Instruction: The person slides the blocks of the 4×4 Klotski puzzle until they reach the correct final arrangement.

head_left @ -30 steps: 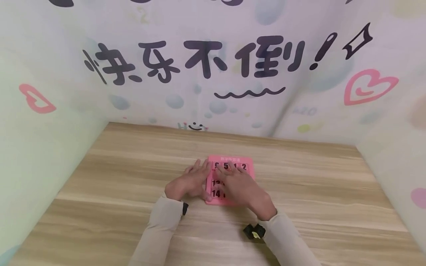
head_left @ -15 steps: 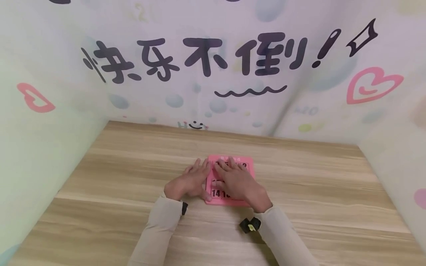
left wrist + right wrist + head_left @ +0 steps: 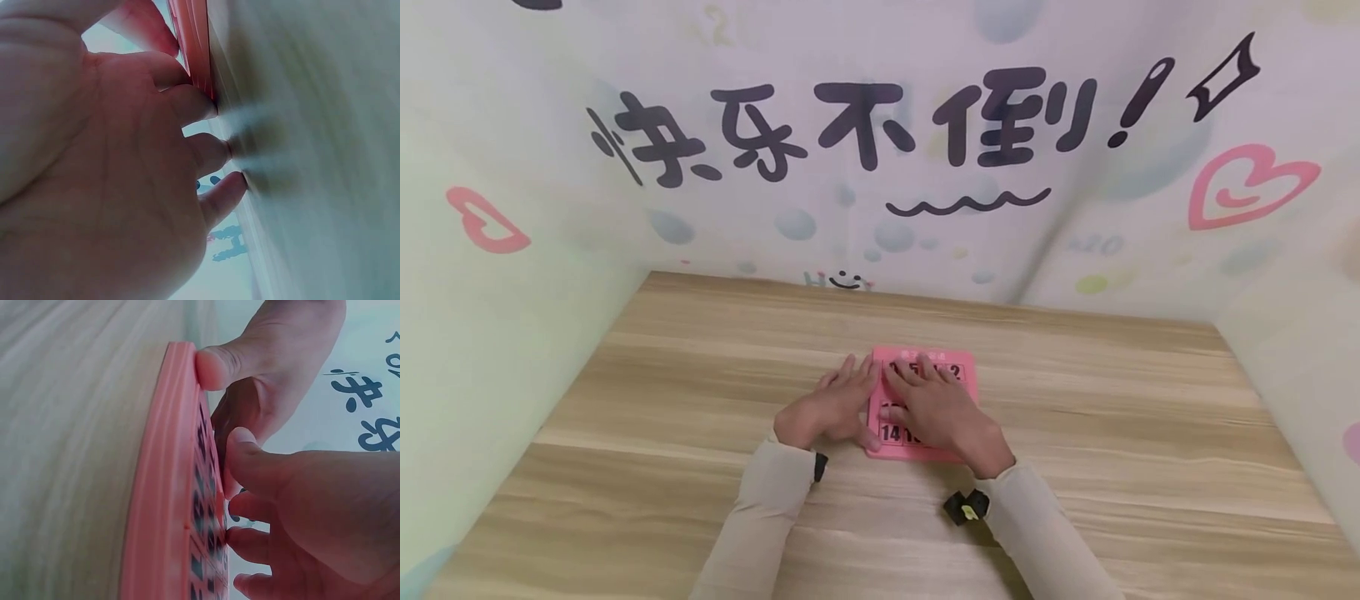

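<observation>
A pink number sliding puzzle (image 3: 917, 454) lies flat on the wooden table in the head view. Black numerals such as 14 and 2 show on its tiles; the hands cover many of the others. Along its left side rests my left hand (image 3: 827, 410), its thumb on the near left corner and its fingers spread toward the far end. In the left wrist view, several left fingertips touch the table beside the puzzle's pink edge (image 3: 192, 44). My right hand (image 3: 942, 418) lies over the tiles with fingers extended. Its fingertips (image 3: 240, 537) meet the numbered face in the right wrist view.
The wood-grain table (image 3: 662, 400) surrounds the puzzle. Behind it stands a white printed backdrop (image 3: 760, 242) with large black characters, and pale walls rise at both sides. A small black device (image 3: 966, 506) sits at the right sleeve's cuff.
My right hand has slid slightly toward the puzzle's far edge, covering more of the top row and the 13 tile. The left hand keeps its place at the left side.
</observation>
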Available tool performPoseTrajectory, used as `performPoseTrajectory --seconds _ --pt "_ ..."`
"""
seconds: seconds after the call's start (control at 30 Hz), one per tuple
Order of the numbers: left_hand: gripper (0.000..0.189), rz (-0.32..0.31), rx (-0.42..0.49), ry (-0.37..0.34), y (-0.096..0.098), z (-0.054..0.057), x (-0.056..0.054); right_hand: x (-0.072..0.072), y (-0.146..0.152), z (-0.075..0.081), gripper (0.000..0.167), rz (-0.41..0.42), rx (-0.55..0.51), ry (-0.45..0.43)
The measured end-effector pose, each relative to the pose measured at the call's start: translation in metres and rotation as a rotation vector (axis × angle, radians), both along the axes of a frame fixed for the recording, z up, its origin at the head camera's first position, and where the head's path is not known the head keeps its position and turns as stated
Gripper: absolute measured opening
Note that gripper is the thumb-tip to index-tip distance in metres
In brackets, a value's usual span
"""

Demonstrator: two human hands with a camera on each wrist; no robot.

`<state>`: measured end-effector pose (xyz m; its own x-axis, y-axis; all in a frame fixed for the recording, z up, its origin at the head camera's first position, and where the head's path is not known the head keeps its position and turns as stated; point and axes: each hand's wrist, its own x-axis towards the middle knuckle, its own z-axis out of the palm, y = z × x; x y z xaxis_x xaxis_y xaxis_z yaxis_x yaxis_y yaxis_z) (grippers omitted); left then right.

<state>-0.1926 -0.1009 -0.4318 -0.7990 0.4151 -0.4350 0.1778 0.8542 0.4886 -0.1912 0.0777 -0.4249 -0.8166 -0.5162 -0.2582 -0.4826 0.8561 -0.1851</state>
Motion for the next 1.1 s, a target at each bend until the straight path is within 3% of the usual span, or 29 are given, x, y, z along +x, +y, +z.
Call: performPoseTrajectory --seconds 0.3,0.77,1.1 --pt "0.115 -0.003 -0.024 0.005 -0.001 0.0 0.002 0.002 -0.002 -0.004 0.067 0.009 0.003 0.026" --pt "0.117 -0.002 -0.019 0.023 -0.002 0.006 -0.003 -0.002 -0.003 0.005 0.063 0.037 0.009 0.046" --pt "0.115 -0.003 -0.013 0.0 0.001 0.002 0.0 0.003 0.0 0.006 0.061 0.05 0.006 0.045"
